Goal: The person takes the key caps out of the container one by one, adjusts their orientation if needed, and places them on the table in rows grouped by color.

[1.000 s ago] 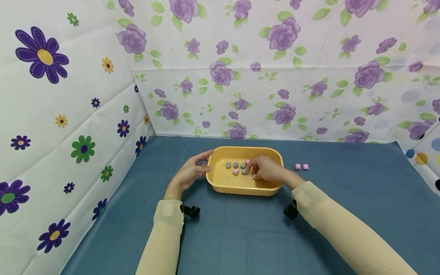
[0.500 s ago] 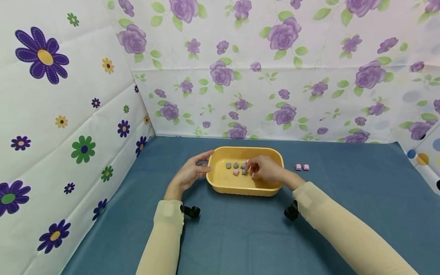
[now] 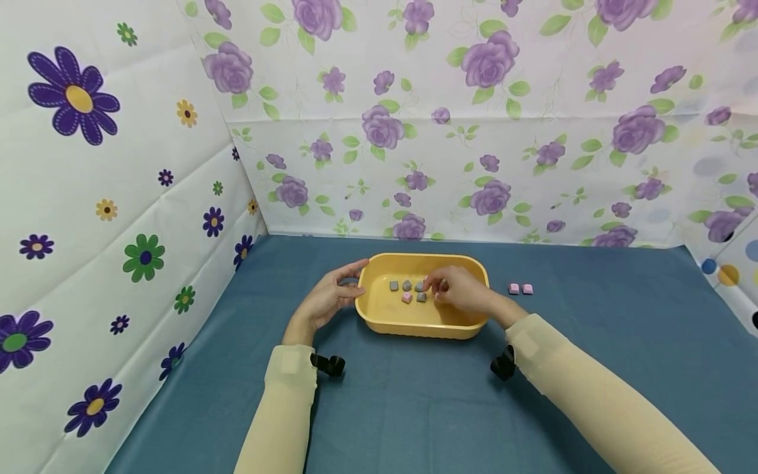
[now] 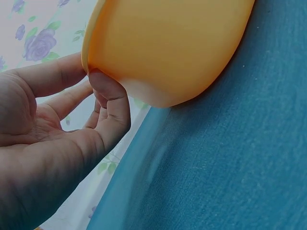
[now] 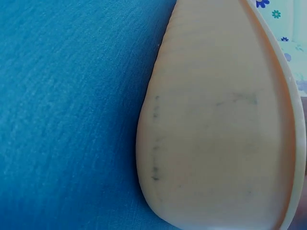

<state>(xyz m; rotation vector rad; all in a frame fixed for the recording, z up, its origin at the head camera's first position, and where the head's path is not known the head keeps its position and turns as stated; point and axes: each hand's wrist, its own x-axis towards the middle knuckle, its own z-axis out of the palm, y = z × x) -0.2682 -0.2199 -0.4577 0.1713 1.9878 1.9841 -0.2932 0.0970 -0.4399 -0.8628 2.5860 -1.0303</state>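
Observation:
A yellow oval plastic basin (image 3: 408, 327) stands on the blue cloth. My left hand (image 3: 322, 299) holds its left end, and in the left wrist view the digits of the left hand (image 4: 62, 105) meet at the rim. Inside lie several small grey blocks (image 3: 393, 286) and a pink block (image 3: 406, 298). Over the basin's right half, my right hand (image 3: 462, 289) has its fingers curled together, pinching a small pink block mostly hidden by the fingers. In the right wrist view, the basin's outer wall (image 5: 216, 134) blocks most of that hand.
Two pink blocks (image 3: 521, 289) sit side by side on the blue cloth (image 3: 403, 408), to the right of the basin. Behind stands a floral curtain (image 3: 414, 217), with another flowered sheet (image 3: 148, 197) at the left.
The right hand has shifted slightly up within the basin; the pink block seen under its thumb earlier no longer lies on the basin floor. The left hand has stayed at the rim.

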